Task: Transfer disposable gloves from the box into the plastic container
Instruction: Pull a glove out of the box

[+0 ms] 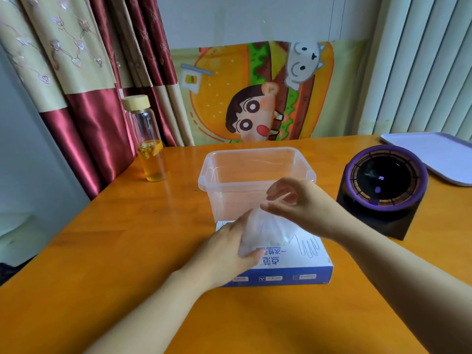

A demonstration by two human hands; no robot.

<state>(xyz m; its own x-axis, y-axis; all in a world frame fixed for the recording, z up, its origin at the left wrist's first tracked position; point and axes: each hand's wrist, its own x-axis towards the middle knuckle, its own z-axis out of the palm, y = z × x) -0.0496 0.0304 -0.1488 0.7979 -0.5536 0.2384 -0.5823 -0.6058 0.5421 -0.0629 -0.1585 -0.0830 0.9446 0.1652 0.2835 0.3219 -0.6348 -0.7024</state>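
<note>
Item under transfer: a bunch of thin, translucent white plastic disposable gloves [268,226], drawn up part-way out of the top of the box and not yet in the container.
Source: a flat blue-and-white cardboard box [301,264] on the orange wooden tabletop [127,238], just in front of the container.
Destination: a clear, rectangular, lidless plastic container [258,148]; no gloves can be made out inside it.
Left hand [224,249]: rests on the box top with the thumb in front of the lower end of the gloves and the fingers behind, clasping them there.
Right hand [298,203]: raised near the container's front rim, fingertips [278,198] pinched on the upper end of the gloves.
Handling, judged: very light, limp film with no stiffness. It is likely to be slippery and clingy, so extra sheets may trail out with the bunch. It tears rather than breaks.
Hold, judged: a fingertip pinch high on the gathered film suits the lift. The box is light and likely to rise with the pull unless held down.
Risk, judged: the loose lower end may drape over the container's rim instead of dropping in.
Bystanders: a glass bottle [150,149] of yellow liquid, a black-and-purple round device [383,185] and a pale tray [434,154], all well apart from the work.
</note>
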